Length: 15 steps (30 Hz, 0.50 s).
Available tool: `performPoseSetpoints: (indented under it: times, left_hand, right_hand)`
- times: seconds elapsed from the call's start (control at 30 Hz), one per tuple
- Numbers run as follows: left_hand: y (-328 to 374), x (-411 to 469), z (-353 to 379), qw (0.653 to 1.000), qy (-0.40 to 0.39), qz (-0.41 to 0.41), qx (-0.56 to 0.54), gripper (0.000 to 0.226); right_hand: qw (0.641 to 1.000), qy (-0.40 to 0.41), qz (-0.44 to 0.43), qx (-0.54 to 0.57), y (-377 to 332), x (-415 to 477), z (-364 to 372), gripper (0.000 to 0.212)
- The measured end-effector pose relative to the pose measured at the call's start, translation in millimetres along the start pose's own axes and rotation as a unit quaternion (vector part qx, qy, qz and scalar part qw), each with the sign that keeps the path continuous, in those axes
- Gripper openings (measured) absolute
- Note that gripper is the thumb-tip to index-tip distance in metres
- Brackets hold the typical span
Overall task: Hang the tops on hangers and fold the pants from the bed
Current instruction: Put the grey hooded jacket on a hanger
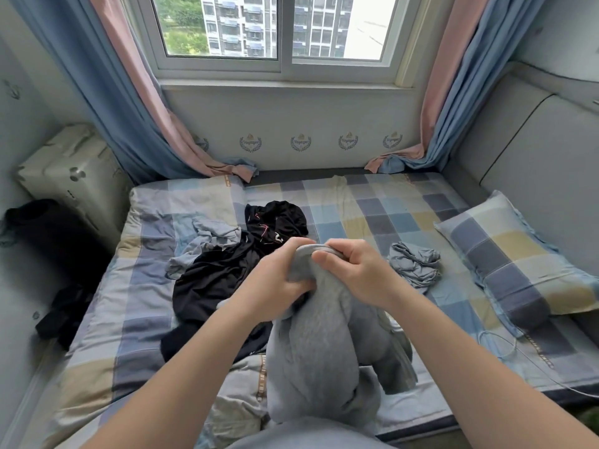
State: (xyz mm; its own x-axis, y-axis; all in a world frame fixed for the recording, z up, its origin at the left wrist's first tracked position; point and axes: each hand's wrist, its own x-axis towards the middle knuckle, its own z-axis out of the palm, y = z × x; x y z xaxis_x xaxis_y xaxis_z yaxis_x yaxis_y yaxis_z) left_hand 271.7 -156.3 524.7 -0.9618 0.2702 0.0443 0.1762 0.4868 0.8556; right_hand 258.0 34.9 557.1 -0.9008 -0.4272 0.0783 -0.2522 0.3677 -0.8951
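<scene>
A grey garment (321,348) hangs bunched in front of me above the bed (372,218). My left hand (278,270) grips its top edge from the left, and my right hand (353,267) pinches the same edge from the right, the two hands almost touching. Behind them on the checked cover lies a heap of black clothes (223,273) with pink marks. A pale blue garment (207,241) is tangled at that heap's left. Another small blue-grey crumpled piece (415,264) lies to the right. I cannot tell which pieces are tops or pants.
A checked pillow (515,264) lies at the bed's right, below a padded headboard (534,150). Curtains (129,108) frame the window behind the bed. A cardboard box (74,170) and a dark bag (48,241) stand left of the bed. A thin white cable (505,348) loops near the front right edge.
</scene>
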Motion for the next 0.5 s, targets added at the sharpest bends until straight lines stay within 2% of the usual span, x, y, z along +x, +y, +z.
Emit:
performPoseSetpoints:
  times: [0.07,0.17,0.27,0.5]
  left_hand:
    - [2.4,1.9,0.2,0.998,0.043,0.02,-0.042,0.026]
    - [8.0,7.3,-5.8,0.991,0.1,0.032,-0.08,0.03]
    - [22.3,11.8,-5.5,0.984,0.129,0.042,-0.112,0.027]
    - [20.0,7.9,-7.7,0.975,0.154,0.026,-0.156,0.038]
  right_hand:
    - [1.0,-0.011,-0.003,0.016,-5.1,-1.1,-6.5,0.038]
    - [0.999,-0.019,0.018,0.032,0.8,-4.1,-13.6,0.03]
    - [0.997,-0.01,0.063,0.039,24.7,-9.9,-8.5,0.035]
    - [0.979,0.044,0.189,-0.057,105.5,-32.3,13.4,0.023]
